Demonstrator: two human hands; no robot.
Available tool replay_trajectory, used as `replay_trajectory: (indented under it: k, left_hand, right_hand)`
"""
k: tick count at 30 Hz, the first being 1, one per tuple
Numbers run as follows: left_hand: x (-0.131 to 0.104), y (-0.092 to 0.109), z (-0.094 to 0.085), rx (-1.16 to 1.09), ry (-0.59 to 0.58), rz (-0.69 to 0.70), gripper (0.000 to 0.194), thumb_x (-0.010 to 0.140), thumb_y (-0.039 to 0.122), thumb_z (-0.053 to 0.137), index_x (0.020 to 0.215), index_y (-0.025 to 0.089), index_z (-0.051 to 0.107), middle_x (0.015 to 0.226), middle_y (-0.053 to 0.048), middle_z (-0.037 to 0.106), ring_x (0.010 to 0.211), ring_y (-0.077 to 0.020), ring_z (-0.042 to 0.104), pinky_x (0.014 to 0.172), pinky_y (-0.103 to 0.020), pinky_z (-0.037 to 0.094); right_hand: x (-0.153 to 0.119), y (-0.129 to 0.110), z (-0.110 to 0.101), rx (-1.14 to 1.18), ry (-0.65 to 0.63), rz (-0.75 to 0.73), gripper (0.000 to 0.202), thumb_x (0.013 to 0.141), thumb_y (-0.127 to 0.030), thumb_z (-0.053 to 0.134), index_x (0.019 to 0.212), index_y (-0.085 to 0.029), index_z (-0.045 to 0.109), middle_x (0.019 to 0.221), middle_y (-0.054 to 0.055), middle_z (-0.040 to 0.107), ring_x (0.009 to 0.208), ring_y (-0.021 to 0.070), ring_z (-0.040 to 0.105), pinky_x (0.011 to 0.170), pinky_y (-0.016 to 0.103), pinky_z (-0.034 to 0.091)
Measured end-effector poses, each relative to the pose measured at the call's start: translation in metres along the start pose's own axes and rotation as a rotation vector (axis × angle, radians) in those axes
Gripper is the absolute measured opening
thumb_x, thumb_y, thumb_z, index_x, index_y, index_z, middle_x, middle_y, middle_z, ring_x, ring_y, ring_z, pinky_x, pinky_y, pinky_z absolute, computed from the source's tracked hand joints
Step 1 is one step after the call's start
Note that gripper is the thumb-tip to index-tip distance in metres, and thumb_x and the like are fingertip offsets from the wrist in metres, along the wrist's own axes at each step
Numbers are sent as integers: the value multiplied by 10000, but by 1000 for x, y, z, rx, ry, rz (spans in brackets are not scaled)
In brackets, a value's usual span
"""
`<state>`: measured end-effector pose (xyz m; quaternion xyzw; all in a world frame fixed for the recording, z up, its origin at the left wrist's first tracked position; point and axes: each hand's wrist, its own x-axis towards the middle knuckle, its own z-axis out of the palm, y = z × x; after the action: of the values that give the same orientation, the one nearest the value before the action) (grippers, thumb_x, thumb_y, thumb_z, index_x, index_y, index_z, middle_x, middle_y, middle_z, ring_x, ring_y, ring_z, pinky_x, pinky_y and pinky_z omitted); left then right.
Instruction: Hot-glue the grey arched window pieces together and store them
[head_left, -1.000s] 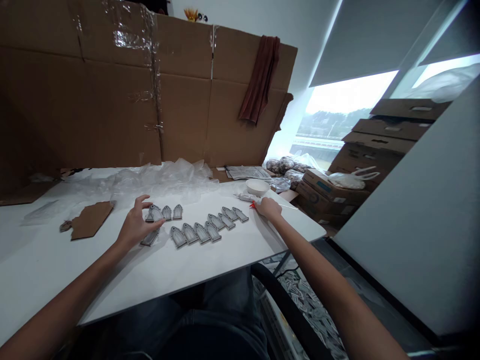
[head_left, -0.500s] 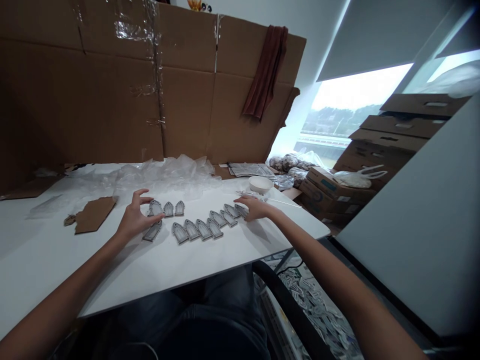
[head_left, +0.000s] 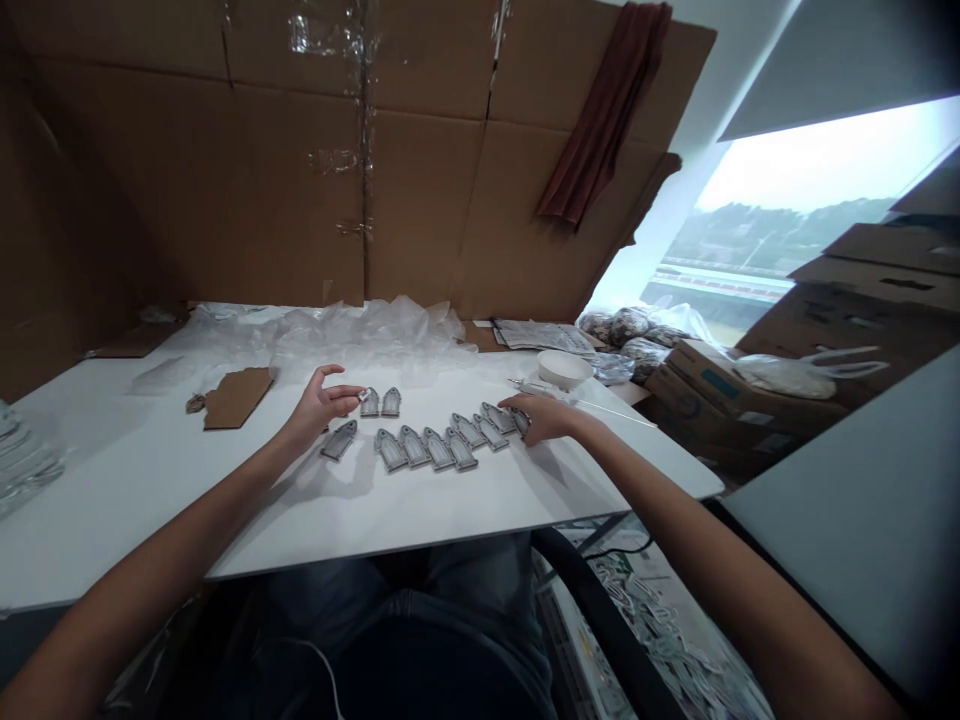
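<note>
Several small grey pieces shaped like arched windows, with pale centres, lie on the white table. My left hand has its thumb and fingers pinched together beside a pair of upright arched pieces. Something small and light shows at those fingertips, but I cannot make it out. Below this hand lies a tilted arched piece. An overlapping, stepped row of arched pieces runs rightward to my right hand. Its fingers curl over the end arched piece, partly hiding it.
Crumpled clear plastic lies along the back, below a tall cardboard wall. A white bowl stands beyond my right hand. A torn cardboard piece lies at left. Boxes are stacked right of the table.
My view has turned left and down. My left hand has closed into a pinch over the spot of the leftmost upright piece, now out of sight. My right hand stays at the row's end.
</note>
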<state>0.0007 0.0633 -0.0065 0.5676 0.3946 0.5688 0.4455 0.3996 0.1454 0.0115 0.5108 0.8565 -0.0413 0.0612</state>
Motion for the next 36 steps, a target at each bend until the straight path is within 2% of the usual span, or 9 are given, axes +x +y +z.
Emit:
replay_trajectory:
  k: [5,8,12,17,21,25,29,32,36]
  left_hand:
    - [1,-3,0,-237,-39,-34,672,644,369,758,1158,216,352,900,-47,653,939,-204,643,943,-360,405]
    - [0,-3,-1,-329,-86,-103,678,668,428,741,1185,221,355,960,-86,660,991,-241,640,1001,-398,377]
    - [-1,-1,0,-381,-83,-175,703,644,459,757,1186,228,374,1035,-110,650,1037,-275,624,1004,-392,387]
    - [-1,0,3,-430,-94,-230,587,674,441,729,1131,236,424,1012,-78,654,1025,-267,631,992,-375,412]
    - [-2,3,6,-433,-77,-265,519,727,443,668,1132,220,431,1007,-91,650,1014,-264,635,985,-395,428]
    - [-2,6,7,-426,-97,-279,489,747,448,632,1125,195,454,960,-89,656,967,-255,649,960,-416,452]
    - [-6,17,16,-393,-93,-327,465,764,491,587,1108,203,463,915,-80,662,843,-237,672,860,-372,494]
    - [-15,32,33,-354,-162,-367,457,784,523,538,1090,190,466,865,-85,655,741,-225,669,757,-339,512]
    - [-33,53,62,-299,-294,-410,494,786,533,519,1115,173,443,843,-97,641,726,-234,658,740,-366,515]
  right_hand:
    - [-11,-7,-13,-1,31,27,851,583,-283,665,1387,-197,400,1331,92,452,1141,281,487,895,341,435]
    - [-15,-14,-20,11,41,16,852,599,-288,663,1398,-205,379,1345,85,437,1110,268,504,840,313,447]
    - [-9,-20,-19,-22,26,-45,862,583,-263,661,1397,-221,377,1341,75,446,1121,270,497,865,320,437]
    - [2,-23,-12,-33,-17,-89,864,568,-199,610,1398,-222,370,1403,69,382,1187,263,464,940,320,413]
    - [4,-24,-10,-13,-21,-110,870,558,-213,622,1394,-225,382,1426,60,349,1216,261,444,954,327,418]
    - [7,-23,-9,-8,-26,-149,882,543,-217,632,1393,-213,395,1452,56,306,1241,268,422,969,327,415]
    - [8,-25,-10,-54,-39,-132,879,561,-233,629,1405,-224,384,1466,49,281,1204,273,453,912,329,447]
    - [1,-35,-14,-166,64,-80,812,613,-277,611,1395,-241,395,1464,42,284,1166,287,471,848,357,465]
    - [-19,-70,-24,-197,338,-99,690,688,-336,577,1354,-219,435,1420,78,348,1150,291,461,772,336,470]
